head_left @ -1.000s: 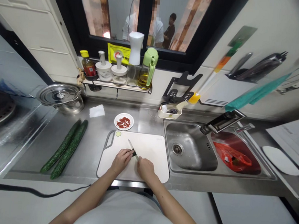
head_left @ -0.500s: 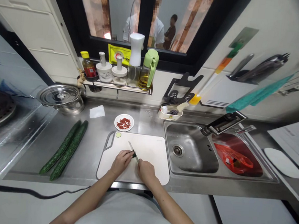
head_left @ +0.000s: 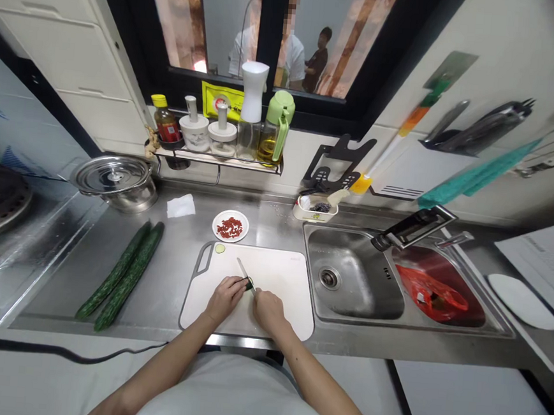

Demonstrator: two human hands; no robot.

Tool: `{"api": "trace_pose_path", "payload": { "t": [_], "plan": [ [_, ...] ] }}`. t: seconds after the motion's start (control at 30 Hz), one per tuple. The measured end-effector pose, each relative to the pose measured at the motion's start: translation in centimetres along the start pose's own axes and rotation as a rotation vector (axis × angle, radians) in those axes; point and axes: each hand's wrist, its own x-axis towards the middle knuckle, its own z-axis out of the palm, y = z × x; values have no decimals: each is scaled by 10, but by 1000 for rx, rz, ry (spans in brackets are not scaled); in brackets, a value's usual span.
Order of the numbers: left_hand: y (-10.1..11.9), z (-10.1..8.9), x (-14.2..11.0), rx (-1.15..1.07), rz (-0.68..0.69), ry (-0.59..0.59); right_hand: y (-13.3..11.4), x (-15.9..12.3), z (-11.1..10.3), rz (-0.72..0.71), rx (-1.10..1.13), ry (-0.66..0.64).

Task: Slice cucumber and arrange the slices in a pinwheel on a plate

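Note:
A short dark green piece of cucumber (head_left: 250,284) lies on the white cutting board (head_left: 281,272), mostly hidden by my fingers. My left hand (head_left: 226,296) is closed on it, fingertips pressed against its side. In my right hand (head_left: 269,310) I grip the handle of a small knife (head_left: 242,267); the blade points away to the upper left and lies against the cucumber piece. A thin round cucumber slice (head_left: 219,248) rests at the board's upper left corner. Two whole cucumbers (head_left: 122,275) lie side by side on the counter to the left.
Behind the board is a plate of small red pieces (head_left: 230,226). To the right is a double sink (head_left: 354,320) with a faucet (head_left: 412,228) and a red plastic bag (head_left: 431,293). A lidded steel pot (head_left: 116,179) stands far left. Bottles (head_left: 253,94) line a wall rack.
My right hand and the knife have shifted very slightly left and away from me. My left hand stays on the cucumber piece. The view has moved a little.

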Motion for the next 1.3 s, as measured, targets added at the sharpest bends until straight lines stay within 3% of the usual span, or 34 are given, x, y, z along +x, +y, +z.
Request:
{"api": "trace_pose_path", "payload": {
  "t": [0.77,1.3],
  "plan": [
    [3,-3,1,-7,-5,6,-2,10,10,-6,-14,53],
    [3,-1,-1,-7,-28,0,8,-39,0,90,-28,-110]
  ]
}}
